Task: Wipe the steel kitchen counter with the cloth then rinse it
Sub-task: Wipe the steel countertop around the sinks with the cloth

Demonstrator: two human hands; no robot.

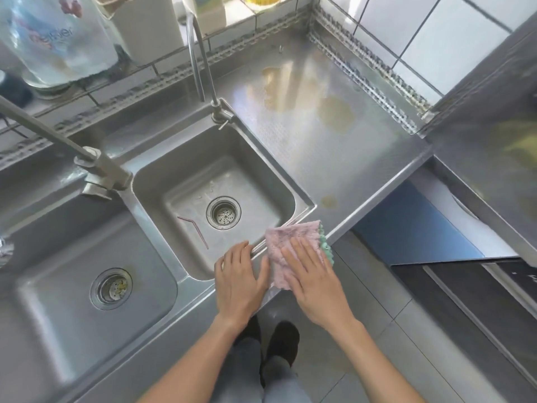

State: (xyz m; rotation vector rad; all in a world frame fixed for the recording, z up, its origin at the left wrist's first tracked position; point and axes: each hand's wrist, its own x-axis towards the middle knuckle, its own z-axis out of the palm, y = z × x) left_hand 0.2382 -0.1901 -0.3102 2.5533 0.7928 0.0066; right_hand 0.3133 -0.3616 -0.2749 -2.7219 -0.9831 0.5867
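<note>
From the head view, the pink cloth (pixel 286 251) is pressed flat on the front edge of the steel counter (pixel 319 135) beneath the straight, spread fingers of the right hand (pixel 312 274); nothing is gripped. The left hand (pixel 239 274), fingers likewise straight, is rested on the rim just beside the cloth, over the small sink basin (pixel 215 205). Brownish stains (pixel 334 112) lie well beyond the fingertips. Even palm pressure is probably best kept, the cloth pushed away through the stains in overlapping strokes.
</note>
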